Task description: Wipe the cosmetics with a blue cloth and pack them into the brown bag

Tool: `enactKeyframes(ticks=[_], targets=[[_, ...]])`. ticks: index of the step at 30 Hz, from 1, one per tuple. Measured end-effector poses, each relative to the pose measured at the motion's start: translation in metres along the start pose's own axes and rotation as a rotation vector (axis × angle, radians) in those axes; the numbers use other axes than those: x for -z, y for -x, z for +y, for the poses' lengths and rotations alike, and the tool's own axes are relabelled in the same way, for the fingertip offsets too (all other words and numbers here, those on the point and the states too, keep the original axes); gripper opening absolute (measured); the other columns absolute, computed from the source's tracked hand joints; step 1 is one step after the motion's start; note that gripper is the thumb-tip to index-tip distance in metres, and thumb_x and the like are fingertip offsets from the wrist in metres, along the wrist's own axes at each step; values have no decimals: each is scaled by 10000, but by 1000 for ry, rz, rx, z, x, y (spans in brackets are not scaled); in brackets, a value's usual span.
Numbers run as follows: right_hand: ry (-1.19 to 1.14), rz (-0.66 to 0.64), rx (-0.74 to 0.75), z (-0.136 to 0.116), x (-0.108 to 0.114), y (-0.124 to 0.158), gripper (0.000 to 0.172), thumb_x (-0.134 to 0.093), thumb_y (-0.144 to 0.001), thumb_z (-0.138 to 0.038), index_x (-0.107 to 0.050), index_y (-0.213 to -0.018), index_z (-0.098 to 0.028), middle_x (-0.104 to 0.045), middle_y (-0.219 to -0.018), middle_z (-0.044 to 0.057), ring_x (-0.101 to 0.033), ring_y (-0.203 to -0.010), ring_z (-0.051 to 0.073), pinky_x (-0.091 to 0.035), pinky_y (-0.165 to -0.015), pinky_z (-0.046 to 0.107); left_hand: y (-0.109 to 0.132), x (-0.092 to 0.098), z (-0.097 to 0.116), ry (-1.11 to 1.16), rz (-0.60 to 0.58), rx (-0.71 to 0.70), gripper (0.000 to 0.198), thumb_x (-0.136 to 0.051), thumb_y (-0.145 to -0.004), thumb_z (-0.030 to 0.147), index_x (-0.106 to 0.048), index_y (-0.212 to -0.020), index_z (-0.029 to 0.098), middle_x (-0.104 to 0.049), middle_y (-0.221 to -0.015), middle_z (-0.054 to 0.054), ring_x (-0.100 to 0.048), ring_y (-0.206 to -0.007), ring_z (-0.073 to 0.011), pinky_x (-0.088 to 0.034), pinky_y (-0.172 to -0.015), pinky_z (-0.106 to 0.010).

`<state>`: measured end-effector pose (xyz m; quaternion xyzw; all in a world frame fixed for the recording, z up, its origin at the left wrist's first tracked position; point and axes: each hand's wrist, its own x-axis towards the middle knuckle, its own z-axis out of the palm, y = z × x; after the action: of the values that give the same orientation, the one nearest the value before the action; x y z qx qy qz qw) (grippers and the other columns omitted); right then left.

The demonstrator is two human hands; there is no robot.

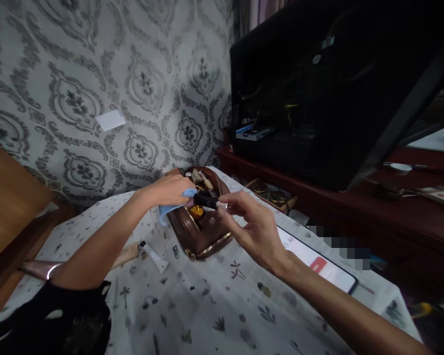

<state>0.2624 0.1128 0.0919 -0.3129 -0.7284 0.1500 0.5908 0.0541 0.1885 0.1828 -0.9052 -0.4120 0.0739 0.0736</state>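
Note:
My left hand [173,190] is closed on a light blue cloth [167,211], which wraps one end of a small dark tube [206,201]. The fingertips of my right hand [249,224] pinch the tube's pale, shiny other end. Both hands are above an open brown bag [203,236] with a gold zipper. Small cosmetic items [204,180] and a yellow-orange object [196,212] show inside it.
A white tube [154,257] and a beige item [128,254] lie left of the bag on the patterned tablecloth [207,305]. At the right is a phone [333,273] with a lit screen. Behind stand a large black screen [303,98] and an open box [272,195].

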Motion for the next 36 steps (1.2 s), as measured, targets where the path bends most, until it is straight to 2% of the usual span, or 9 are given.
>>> enactKeyframes(ticks=[4, 9, 12, 18, 22, 28, 32, 36], targets=[[34, -48, 46, 5, 2, -6, 99, -573, -916, -194, -625, -1000, -189, -649, -893, 45, -630, -746, 140, -531, -672, 263, 9, 0, -2, 23, -22, 33, 184, -596, -798, 275, -696, -951, 259, -708, -957, -30, -618, -1028, -249, -475, -871, -324], [80, -136, 104, 16, -2, -11, 118, -560, -922, -205, -635, -1014, -214, -649, -932, 61, -630, -764, 151, -529, -656, 265, 22, -10, -1, 152, 86, 122, 186, -556, -854, 331, -682, -968, 256, -678, -986, -62, -596, -1096, -291, -472, -892, -365], [134, -189, 124, 22, -9, -15, 118, -546, -924, -200, -628, -1005, -227, -639, -947, 63, -626, -763, 152, -523, -644, 261, 26, -15, 0, 204, 138, 139, 198, -509, -893, 369, -664, -905, 247, -662, -975, -67, -570, -1135, -306, -462, -900, -384], [257, -353, 128, 25, -30, -36, 123, -502, -902, -105, -583, -914, -195, -594, -950, 56, -596, -768, 145, -479, -656, 251, 31, -15, 4, 225, 180, 175, 186, -465, -921, 335, -558, -808, 220, -625, -910, -60, -587, -921, -265, -457, -750, -337], [349, -473, 89, 24, -43, -48, 147, -513, -852, -55, -568, -894, -185, -565, -947, 49, -577, -802, 158, -444, -685, 259, 34, -16, 4, 275, 214, 199, 121, -489, -896, 287, -591, -916, 224, -638, -959, -49, -596, -924, -251, -457, -742, -306], [491, -620, 64, 25, -55, -53, 192, -514, -841, -30, -585, -961, -162, -591, -980, 67, -583, -775, 161, -390, -645, 267, 36, -24, -2, 280, 261, 230, 311, -520, -854, 282, -615, -1147, 237, -659, -1130, -59, -607, -1067, -286, -475, -875, -339], [560, -691, 93, 23, -55, -56, 234, -513, -819, -22, -595, -996, -151, -626, -1009, 81, -610, -785, 172, -399, -651, 275, 36, -24, -3, 267, 253, 232, 300, -490, -847, 276, -623, -1113, 231, -661, -1099, -67, -605, -1051, -288, -476, -871, -349], [602, -773, 75, 19, -50, -62, 166, -570, -813, -101, -639, -957, -145, -679, -953, 107, -638, -841, 229, -436, -732, 314, 36, -21, -2, 259, 250, 208, 244, -474, -847, 263, -618, -1038, 217, -654, -1035, -65, -612, -969, -268, -471, -812, -336]])
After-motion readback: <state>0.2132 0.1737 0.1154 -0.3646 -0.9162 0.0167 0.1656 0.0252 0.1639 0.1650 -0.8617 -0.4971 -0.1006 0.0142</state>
